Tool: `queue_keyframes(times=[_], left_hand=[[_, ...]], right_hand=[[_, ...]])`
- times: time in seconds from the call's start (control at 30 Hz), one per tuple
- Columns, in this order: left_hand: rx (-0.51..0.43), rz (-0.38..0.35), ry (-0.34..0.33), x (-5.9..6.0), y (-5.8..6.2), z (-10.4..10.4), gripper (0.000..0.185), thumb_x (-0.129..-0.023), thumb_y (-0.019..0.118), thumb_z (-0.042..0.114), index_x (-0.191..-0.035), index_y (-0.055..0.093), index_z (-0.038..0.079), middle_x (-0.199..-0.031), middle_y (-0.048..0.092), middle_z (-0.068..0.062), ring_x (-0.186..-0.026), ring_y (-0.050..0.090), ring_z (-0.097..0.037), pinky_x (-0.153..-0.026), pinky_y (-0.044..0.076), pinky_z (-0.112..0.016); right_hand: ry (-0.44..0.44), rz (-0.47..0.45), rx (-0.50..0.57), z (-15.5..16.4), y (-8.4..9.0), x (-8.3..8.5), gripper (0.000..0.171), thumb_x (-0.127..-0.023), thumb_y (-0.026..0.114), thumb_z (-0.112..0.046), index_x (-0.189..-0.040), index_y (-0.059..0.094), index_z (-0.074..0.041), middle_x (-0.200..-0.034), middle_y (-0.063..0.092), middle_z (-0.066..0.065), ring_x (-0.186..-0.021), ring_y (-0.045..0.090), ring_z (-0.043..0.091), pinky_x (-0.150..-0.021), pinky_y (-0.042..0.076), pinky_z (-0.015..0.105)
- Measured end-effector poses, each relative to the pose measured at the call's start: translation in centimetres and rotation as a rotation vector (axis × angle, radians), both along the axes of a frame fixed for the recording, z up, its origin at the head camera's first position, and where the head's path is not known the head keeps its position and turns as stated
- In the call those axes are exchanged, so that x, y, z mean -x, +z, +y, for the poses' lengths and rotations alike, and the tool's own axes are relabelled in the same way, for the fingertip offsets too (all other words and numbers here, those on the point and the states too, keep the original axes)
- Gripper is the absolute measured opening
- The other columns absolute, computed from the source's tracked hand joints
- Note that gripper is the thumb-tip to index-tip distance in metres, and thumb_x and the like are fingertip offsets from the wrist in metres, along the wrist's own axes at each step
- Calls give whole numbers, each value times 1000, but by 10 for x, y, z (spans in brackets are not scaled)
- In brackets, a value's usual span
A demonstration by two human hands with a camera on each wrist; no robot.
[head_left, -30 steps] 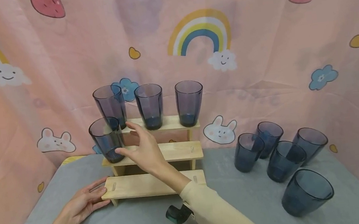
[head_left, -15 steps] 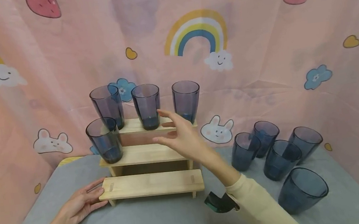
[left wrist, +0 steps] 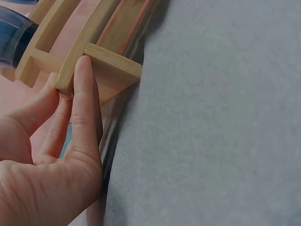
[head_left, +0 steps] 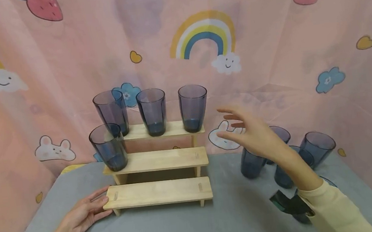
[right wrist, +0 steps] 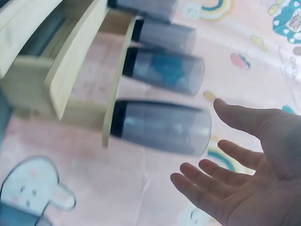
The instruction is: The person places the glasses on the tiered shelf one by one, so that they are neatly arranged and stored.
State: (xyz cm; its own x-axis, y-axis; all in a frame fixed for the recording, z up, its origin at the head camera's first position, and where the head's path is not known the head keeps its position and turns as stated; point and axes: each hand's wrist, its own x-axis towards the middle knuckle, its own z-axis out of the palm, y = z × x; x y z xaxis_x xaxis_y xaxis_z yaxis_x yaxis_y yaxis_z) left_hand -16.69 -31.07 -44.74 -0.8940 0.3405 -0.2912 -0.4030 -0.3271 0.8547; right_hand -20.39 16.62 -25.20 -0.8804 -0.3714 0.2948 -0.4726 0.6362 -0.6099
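From the head camera, we see the right hand [head_left: 255,135] raised in the air with its fingers spread and holding nothing, above a cluster of dark blue glasses [head_left: 315,147] standing on the grey table [head_left: 171,228]. The nearest of these, a blue glass [head_left: 251,164], stands just below the palm, not touched. To that hand's left stands a three-step wooden rack [head_left: 156,160]: three glasses [head_left: 152,111] line its top step and a single glass [head_left: 108,147] stands at the left end of the middle step. The left hand [head_left: 84,211] lies flat on the table, its straight fingertips touching the left end of the bottom step. A pink printed curtain [head_left: 267,45] hangs behind.

From the left wrist, we see the left hand [left wrist: 51,160] with its thumb laid straight along the corner of the rack [left wrist: 106,66], the other fingers extended beside it; nothing is clasped.

From the right wrist, we see the right hand [right wrist: 244,179] open, palm bare, fingers apart. The nearest rack glass [right wrist: 162,127] lies just past the fingertips, clear of them, with the rack's pale wood [right wrist: 70,70] beyond.
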Motion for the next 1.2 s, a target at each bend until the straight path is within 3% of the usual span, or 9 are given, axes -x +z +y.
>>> queue_keyframes(times=[0.47,0.73,0.97,1.0,1.07,1.13,1.2], left_hand=[[10,-5,12,-1,-2,1,26,-100,56,8,-111,64,31,-113,60,7,-104,64,-17,-91,55,-38],[24,-5,19,-1,-3,0,26,-100,58,9,-116,62,28,-114,60,6,-106,64,-18,-92,54,-38],[40,-3,19,-1,-4,0,30,-100,57,9,-124,58,26,-114,58,7,-106,64,-18,-92,54,-38],[43,-2,20,-1,-4,0,31,-100,57,10,-127,56,25,-115,57,7,-107,63,-18,-93,54,-38],[50,1,23,0,-4,0,34,-100,58,10,-131,53,24,-116,56,7,-108,63,-18,-93,53,-39],[56,3,25,0,-4,1,35,-100,58,11,-132,52,24,-116,56,7,-108,63,-17,-93,53,-38],[57,5,23,0,-4,1,34,-101,57,11,-131,53,25,-117,55,7,-108,62,-17,-94,53,-38]], right_hand=[[-172,7,-161,109,-24,18,75,-92,71,-28,-151,32,-3,-148,34,30,-131,35,53,-100,36,67],[-269,-10,-163,179,-53,32,85,-92,70,-29,-152,22,7,-146,26,40,-126,28,63,-91,31,77],[-307,-107,-97,225,-65,31,88,-96,65,-29,-155,9,3,-150,14,41,-129,19,65,-92,26,79],[-313,-116,-98,229,-65,30,87,-96,64,-29,-155,9,3,-150,14,41,-129,20,65,-91,35,74],[-338,-137,-122,236,-66,29,89,-96,64,-33,-155,8,3,-150,14,42,-127,23,66,-76,51,61],[-346,-144,-149,241,-69,29,90,-96,64,-34,-154,8,5,-150,13,42,-126,23,67,-57,53,47],[-364,-146,-176,246,-74,29,93,-95,65,-36,-153,7,7,-149,12,43,-127,21,67,-56,53,47]])
